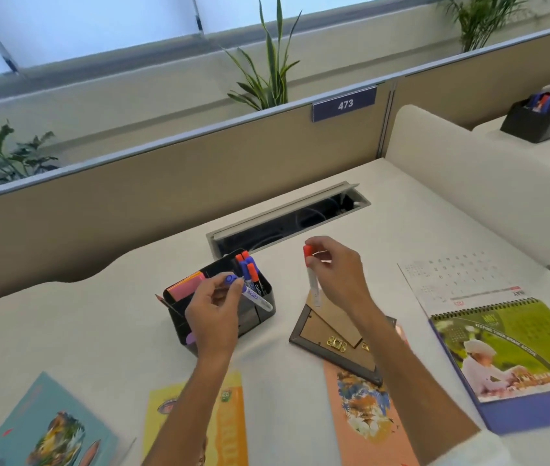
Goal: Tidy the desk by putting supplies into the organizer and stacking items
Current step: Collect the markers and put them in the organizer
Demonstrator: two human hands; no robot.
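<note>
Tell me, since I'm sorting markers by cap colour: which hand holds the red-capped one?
The right hand holds the red-capped white marker; the left hand holds a blue-capped marker.

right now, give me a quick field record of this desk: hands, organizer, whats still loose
left hand: left hand pinches a blue-capped marker at the organizer's edge
right hand: right hand holds a red-capped marker upright above the picture frame
organizer: black desk organizer holds several markers and pink sticky notes
face-down: picture frame, back up, overlapping the orange booklet
loose booklets: teal booklet, yellow booklet
right side: desk calendar
</note>
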